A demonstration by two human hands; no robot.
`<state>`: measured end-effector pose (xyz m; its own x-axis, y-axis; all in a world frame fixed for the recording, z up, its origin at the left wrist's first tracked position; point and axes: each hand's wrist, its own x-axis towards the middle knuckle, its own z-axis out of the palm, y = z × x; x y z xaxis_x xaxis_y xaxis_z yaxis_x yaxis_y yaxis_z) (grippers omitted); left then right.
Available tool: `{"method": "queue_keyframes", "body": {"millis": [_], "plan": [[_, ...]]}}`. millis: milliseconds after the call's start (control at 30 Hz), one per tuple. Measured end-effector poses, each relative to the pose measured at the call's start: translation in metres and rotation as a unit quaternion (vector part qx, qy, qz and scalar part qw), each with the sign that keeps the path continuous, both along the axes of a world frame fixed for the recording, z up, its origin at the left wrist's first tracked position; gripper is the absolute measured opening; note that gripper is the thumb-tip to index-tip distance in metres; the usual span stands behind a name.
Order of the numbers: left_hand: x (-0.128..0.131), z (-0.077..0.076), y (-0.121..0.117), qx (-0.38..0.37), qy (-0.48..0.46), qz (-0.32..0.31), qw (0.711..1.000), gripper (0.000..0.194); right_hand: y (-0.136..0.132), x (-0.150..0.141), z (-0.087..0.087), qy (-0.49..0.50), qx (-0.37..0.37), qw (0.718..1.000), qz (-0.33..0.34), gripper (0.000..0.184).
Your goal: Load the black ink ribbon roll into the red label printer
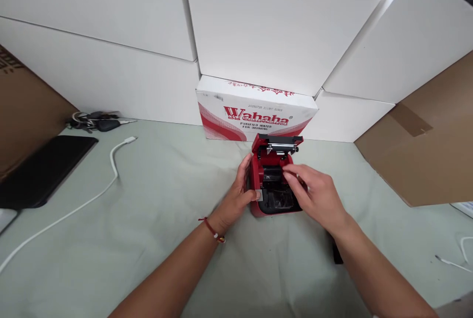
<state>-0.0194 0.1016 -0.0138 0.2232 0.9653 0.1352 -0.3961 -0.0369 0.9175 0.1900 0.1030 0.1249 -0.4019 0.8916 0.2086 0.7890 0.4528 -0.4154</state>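
A small red label printer [254, 208] stands on the cloth with its lid [281, 142] tilted up and back. Inside lie a black roll [272, 174] and, in front of it, a dark glossy compartment [279, 199]. My left hand [238, 192] grips the printer's left side, thumb over the front-left rim by a grey patch [259, 195]. Over the right side reaches my right hand [312, 187], its thumb and fingertips pinched together at the right end of the black roll. What lies between those fingertips is hidden.
Behind the printer stands a white and red Wahaha box [254, 116] against stacked white boxes [277, 22]. Cardboard [424, 150] rises at right. A white cable [114, 160], keys [99, 121] and a black tablet-like slab [48, 168] lie left. A black object [337, 253] shows beneath my right forearm.
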Motion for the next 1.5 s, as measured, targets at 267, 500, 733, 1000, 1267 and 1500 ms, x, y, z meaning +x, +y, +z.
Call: {"method": "queue_keyframes", "body": {"millis": [267,500,733,1000,1267,1500], "plan": [[0.004,0.0,0.006,-0.001,-0.011,0.003,1.0,0.106,0.06,-0.056,0.003,-0.336,-0.144,0.931,0.004,0.026],[0.003,0.01,0.003,-0.031,-0.03,0.001,0.999,0.106,0.022,-0.002,0.04,-0.141,-0.16,0.977,0.021,0.031],[0.002,0.017,0.002,-0.045,-0.035,-0.005,0.998,0.106,-0.012,0.104,0.04,0.025,-0.25,0.966,-0.06,0.047],[0.002,0.004,0.007,-0.018,-0.033,0.001,0.999,0.102,-0.01,0.129,-0.051,-0.042,-0.18,0.97,-0.16,0.048],[0.002,0.01,0.007,-0.024,-0.026,0.001,0.999,0.106,-0.02,0.154,-0.071,-0.074,-0.189,0.965,-0.163,0.051],[0.002,0.01,0.008,-0.017,-0.021,0.003,1.0,0.105,-0.047,0.141,0.03,-0.048,-0.311,0.948,0.035,0.036]]}}
